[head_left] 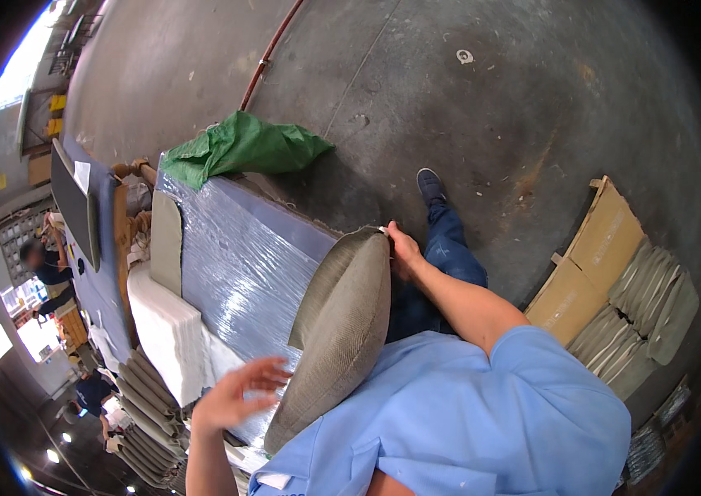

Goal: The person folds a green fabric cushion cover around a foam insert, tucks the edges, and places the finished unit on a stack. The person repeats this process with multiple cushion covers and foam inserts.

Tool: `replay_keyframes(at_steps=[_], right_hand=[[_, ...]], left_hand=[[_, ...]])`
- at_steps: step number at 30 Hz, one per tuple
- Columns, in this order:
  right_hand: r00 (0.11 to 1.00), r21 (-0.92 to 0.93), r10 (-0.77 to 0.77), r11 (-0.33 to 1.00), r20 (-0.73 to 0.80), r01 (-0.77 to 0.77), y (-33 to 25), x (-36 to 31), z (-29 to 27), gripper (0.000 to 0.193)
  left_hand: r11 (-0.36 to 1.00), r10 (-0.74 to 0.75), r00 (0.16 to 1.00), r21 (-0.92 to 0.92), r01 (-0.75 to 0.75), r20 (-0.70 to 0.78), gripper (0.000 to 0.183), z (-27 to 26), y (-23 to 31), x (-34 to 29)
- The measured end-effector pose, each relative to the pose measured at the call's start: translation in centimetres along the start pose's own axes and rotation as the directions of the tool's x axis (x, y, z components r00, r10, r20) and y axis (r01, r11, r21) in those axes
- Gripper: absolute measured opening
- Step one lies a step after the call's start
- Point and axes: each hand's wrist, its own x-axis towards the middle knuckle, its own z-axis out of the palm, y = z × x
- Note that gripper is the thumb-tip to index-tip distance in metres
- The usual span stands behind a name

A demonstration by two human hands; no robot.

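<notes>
At a film-covered table (284,218) on concrete (532,124), right hand (405,252) clamps cushion (349,331); left hand (239,393) hovers, fingers apart.

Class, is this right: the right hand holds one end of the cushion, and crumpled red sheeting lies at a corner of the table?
No: the head view shows green sheeting, not red, at a corner of the table; the right hand holds one end of the cushion.

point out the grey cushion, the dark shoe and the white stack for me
grey cushion (342,343): head view, middle of its bulging side
dark shoe (430,187): head view, on its upper
white stack (162,324): head view, middle of its broad white surface
</notes>
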Motion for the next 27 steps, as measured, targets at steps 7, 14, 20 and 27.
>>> replay_keyframes(at_steps=[7, 14, 20, 27], right_hand=[[0.956, 0.236, -0.038, 0.971, 0.289, -0.033, 0.0, 2.0, -0.7, 0.062], [0.919, 0.244, -0.057, 0.969, 0.389, -0.043, -0.9, 3.5, -0.5, 0.063], [1.000, 0.181, 0.024, 0.983, 0.000, -0.023, 0.4, 1.7, 0.7, 0.061], [0.969, 0.316, -0.103, 0.933, -0.224, 0.172, 0.6, -1.5, -0.1, 0.056]], left_hand=[[0.559, 0.611, 0.765, 0.794, -0.237, -0.202, 0.064, -1.2, -2.7, 29.6], [0.669, 0.509, 0.764, 0.740, -0.062, -0.396, 0.017, 3.1, -1.6, 35.6], [0.691, 0.580, 0.644, 0.720, -0.063, -0.499, 0.021, 2.0, -0.7, 33.4], [0.718, 0.522, 0.714, 0.693, -0.071, -0.467, 0.018, 3.4, -1.1, 33.2]])
